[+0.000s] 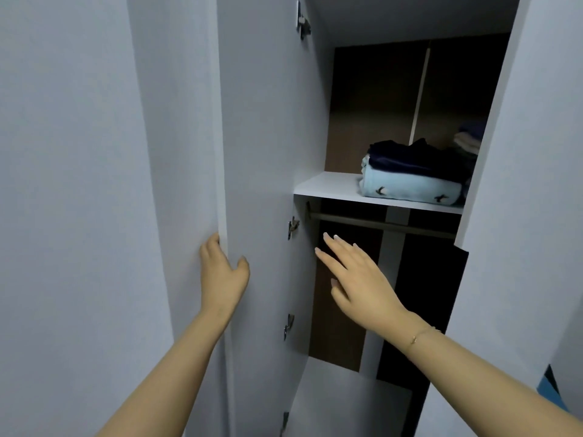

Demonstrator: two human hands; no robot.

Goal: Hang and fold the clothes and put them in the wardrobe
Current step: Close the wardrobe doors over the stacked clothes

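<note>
The white wardrobe stands open in front of me. My left hand (222, 275) grips the edge of the left door (268, 137), fingers round its outer side and thumb on the inner face. My right hand (356, 279) is held out flat with straight fingers, empty, in front of the dark hanging space below the rail (378, 223). On the white shelf (328, 186) lies a stack of folded clothes: a light blue piece (410, 189) under dark navy ones (413, 159). More folded clothes (470, 138) sit behind, partly hidden by the right door.
The right door (530, 184) stands ajar and covers the wardrobe's right side. Metal hinges (292, 227) run down the inner left wall. The wardrobe floor (350, 402) is white. A plain white panel (79, 184) fills the left.
</note>
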